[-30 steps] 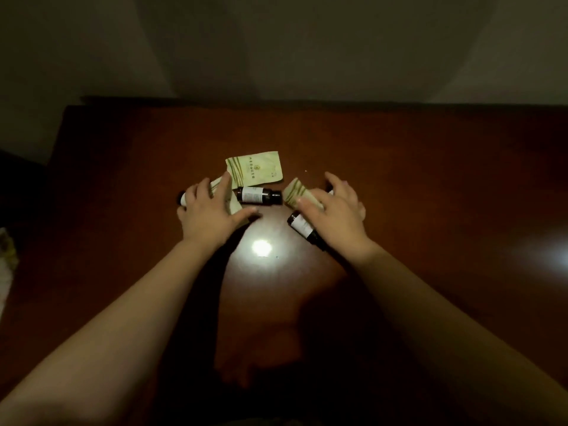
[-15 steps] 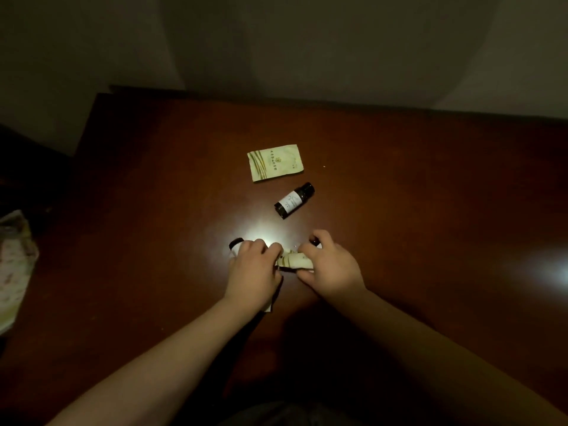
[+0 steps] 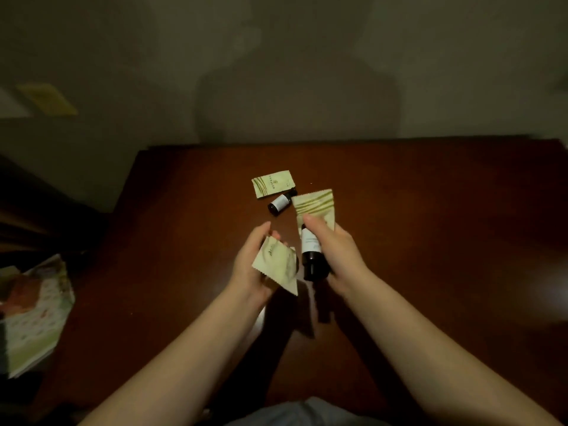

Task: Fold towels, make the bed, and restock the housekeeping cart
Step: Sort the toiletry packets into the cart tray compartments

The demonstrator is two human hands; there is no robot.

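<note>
The dark bottle [image 3: 311, 252] with a white label is held above the table [image 3: 430, 226], cap end toward the camera. The right hand [image 3: 336, 250] grips it, thumb [image 3: 311, 222] pressed over the striped sachet [image 3: 315, 207] held with it; the other fingers curl behind, hidden. The left hand [image 3: 253, 262] holds the near sachet [image 3: 276, 265] against its fingers, thumb at the upper edge. A loose sachet [image 3: 272, 183] and small bottle [image 3: 280, 202] lie touching on the table beyond.

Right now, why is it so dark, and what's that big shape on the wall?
Head view: dim light throughout; the shape is a head-and-shoulders shadow on the wall; a soft glare patch shows on the table at right; far corners look blurry.
</note>
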